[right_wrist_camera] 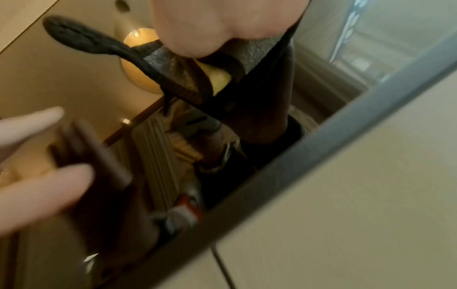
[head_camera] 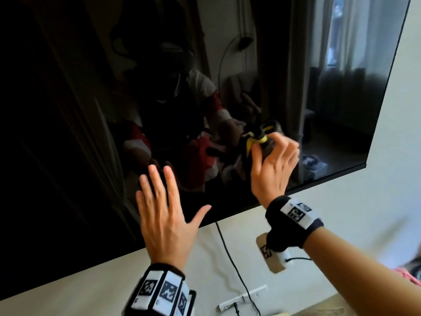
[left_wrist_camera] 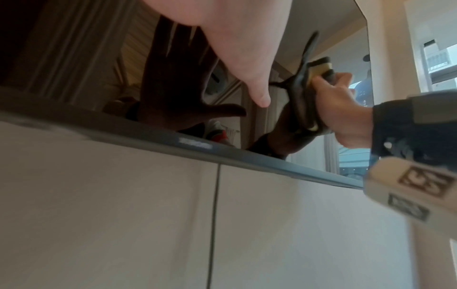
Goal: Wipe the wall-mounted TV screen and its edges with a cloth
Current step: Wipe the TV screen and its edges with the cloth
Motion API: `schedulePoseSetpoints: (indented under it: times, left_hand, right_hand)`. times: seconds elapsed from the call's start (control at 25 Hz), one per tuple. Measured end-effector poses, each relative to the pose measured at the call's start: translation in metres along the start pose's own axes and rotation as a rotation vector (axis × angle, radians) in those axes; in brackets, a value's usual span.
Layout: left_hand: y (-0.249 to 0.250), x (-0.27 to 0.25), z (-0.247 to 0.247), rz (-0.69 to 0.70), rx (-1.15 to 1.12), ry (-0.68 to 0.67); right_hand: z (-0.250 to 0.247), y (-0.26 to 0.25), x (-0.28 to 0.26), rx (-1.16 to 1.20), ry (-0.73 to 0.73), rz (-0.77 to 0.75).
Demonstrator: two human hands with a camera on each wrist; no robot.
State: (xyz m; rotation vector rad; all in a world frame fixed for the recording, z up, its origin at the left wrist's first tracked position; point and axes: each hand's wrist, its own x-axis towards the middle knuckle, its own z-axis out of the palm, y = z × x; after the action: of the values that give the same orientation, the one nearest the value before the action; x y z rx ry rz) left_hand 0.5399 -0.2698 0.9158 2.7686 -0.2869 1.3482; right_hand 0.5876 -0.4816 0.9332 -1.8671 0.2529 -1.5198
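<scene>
The wall-mounted TV (head_camera: 68, 110) is dark and mirrors the room. Its thin bottom bezel (left_wrist_camera: 197, 145) slants down to the right. My right hand (head_camera: 273, 163) grips a bunched dark grey and yellow cloth (head_camera: 256, 142) and holds it against the lower right part of the screen. The cloth (right_wrist_camera: 188, 78) shows grey folds around a yellow core under my right hand (right_wrist_camera: 197, 25). My left hand (head_camera: 164, 201) is flat and spread low on the screen, left of the cloth. Its fingertips meet their reflection and the thumb (left_wrist_camera: 259, 97) sticks out to the right.
A black cable (head_camera: 230, 254) hangs from under the TV down the pale wall (head_camera: 341, 201) to a white socket strip (head_camera: 241, 299). Something pink (head_camera: 407, 272) lies at the right edge. The TV's right edge (head_camera: 387, 87) is near the cloth.
</scene>
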Motion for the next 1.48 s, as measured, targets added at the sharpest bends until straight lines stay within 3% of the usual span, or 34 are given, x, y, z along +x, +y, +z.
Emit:
schedulePoseSetpoints:
  times: [0.08, 0.16, 0.32, 0.44, 0.52, 0.6, 0.68, 0.84, 0.88, 1.0, 1.04, 1.16, 1.2, 1.28, 1.36, 1.48]
  left_hand:
    - [-0.032, -0.013, -0.002, -0.024, 0.036, -0.012]
    - [-0.061, -0.018, -0.004, -0.052, 0.06, -0.025]
    - [-0.083, -0.01, -0.004, -0.058, 0.053, -0.026]
    - [-0.085, -0.01, 0.0, -0.041, 0.041, -0.01]
    - [-0.086, -0.01, 0.0, -0.037, 0.026, -0.015]
    - [-0.087, -0.009, -0.001, -0.033, 0.022, -0.033]
    - [-0.085, -0.009, -0.001, -0.03, 0.019, -0.04]
    - [-0.086, -0.009, 0.001, -0.024, 0.009, -0.022]
    - [-0.087, -0.01, -0.001, -0.015, -0.011, -0.013]
    - [-0.103, -0.016, -0.007, 0.016, -0.065, 0.027]
    - [-0.114, -0.02, -0.01, 0.009, -0.063, 0.04]
    - [-0.154, -0.025, -0.019, -0.083, -0.017, 0.05]
    - [-0.168, -0.025, -0.021, -0.123, -0.008, 0.046]
    - [-0.19, -0.024, -0.025, -0.168, 0.011, 0.041]
    - [-0.211, -0.025, -0.029, -0.197, 0.035, 0.042]
    - [-0.228, -0.027, -0.03, -0.216, 0.024, 0.032]
  right_hand:
    - [0.001, -0.006, 0.022, 0.022, 0.132, 0.143]
    - [0.009, -0.023, 0.01, 0.044, 0.152, 0.174]
    - [0.026, -0.051, -0.047, -0.01, -0.044, -0.154]
    - [0.035, -0.066, -0.025, 0.033, 0.112, 0.064]
    - [0.045, -0.084, -0.042, 0.045, 0.141, 0.117]
    - [0.054, -0.096, -0.078, 0.003, 0.048, -0.04]
    - [0.05, -0.091, -0.077, -0.021, 0.015, -0.148]
    - [0.055, -0.098, -0.049, 0.033, 0.201, 0.135]
    - [0.06, -0.106, -0.063, 0.019, 0.172, 0.12]
    - [0.062, -0.112, -0.089, -0.016, 0.033, -0.116]
    - [0.06, -0.108, -0.077, -0.008, 0.051, -0.087]
    - [0.06, -0.123, -0.059, 0.065, 0.184, 0.193]
    - [0.063, -0.134, -0.071, 0.058, 0.153, 0.167]
    - [0.066, -0.151, -0.103, 0.026, 0.003, -0.032]
    - [0.064, -0.15, -0.094, 0.037, -0.03, -0.118]
    - [0.063, -0.149, -0.064, 0.063, 0.111, 0.089]
